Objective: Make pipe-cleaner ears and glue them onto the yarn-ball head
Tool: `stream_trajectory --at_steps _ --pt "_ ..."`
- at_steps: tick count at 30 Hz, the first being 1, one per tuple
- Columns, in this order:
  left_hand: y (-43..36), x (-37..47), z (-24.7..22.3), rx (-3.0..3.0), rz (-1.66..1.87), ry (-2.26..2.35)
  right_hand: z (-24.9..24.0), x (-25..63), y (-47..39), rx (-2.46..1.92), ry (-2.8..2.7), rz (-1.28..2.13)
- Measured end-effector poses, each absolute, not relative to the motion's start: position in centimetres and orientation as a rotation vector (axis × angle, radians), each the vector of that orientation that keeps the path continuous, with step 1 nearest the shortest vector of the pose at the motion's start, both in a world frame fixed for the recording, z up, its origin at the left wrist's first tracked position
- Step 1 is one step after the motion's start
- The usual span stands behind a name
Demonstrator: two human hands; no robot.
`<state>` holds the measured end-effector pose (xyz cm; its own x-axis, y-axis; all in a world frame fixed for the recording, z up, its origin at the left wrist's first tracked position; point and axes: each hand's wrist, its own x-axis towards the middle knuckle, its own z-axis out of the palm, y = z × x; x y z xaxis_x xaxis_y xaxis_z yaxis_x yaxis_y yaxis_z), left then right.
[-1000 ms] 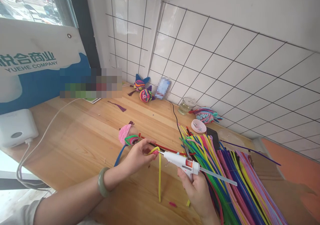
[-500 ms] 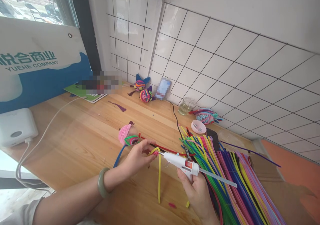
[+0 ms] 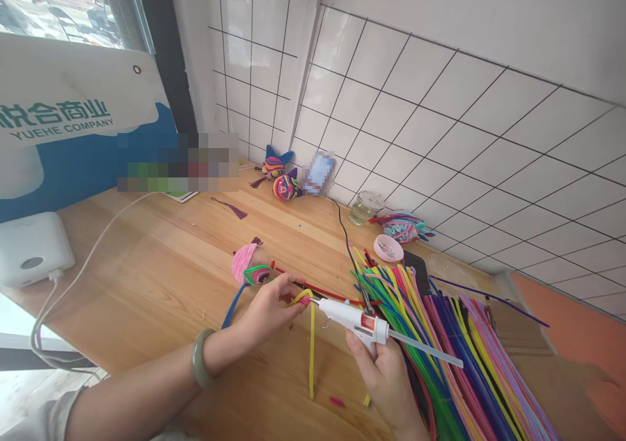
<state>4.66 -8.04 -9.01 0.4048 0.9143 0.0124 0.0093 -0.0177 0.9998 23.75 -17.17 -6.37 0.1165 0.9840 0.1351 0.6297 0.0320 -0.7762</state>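
Pinched a small pink-and-yellow piece (image 3: pixel 304 300) between the thumb and fingertips of the left hand (image 3: pixel 271 303), and wrapped the right hand (image 3: pixel 387 377) around the grip of a white glue gun (image 3: pixel 348 317). Had the piece near the middle of the frame, at the left fingertips, with the right hand lower and farther right. Set the nozzle (image 3: pixel 314 302) against or just beside its pink part, bringing both hands to bear on one spot, by the look of it; could not tell whether any glue had come out. Let a yellow strip (image 3: pixel 312 356) hang from the piece toward the lower edge of the frame. Had a clear glue stick (image 3: pixel 430 348) poking from the back of the gun, across a bundle of colored fuzzy strips (image 3: pixel 415 310) at lower right. Had a pink-wrapped ball (image 3: pixel 242 265) just beyond the left hand, on the wooden bench (image 3: pixel 147 258). Farther out, had a pink bowl (image 3: pixel 388 248) and a glass jar (image 3: pixel 365 209) right of center, and two colorful figures (image 3: pixel 286 187) near the wall at upper center.
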Motion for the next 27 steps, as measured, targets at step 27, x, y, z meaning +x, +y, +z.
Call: stream_trajectory --at_steps 27 --pt "-8.00 4.55 -8.80 1.461 0.868 0.934 -6.44 24.00 -17.30 -1.744 -1.672 0.531"
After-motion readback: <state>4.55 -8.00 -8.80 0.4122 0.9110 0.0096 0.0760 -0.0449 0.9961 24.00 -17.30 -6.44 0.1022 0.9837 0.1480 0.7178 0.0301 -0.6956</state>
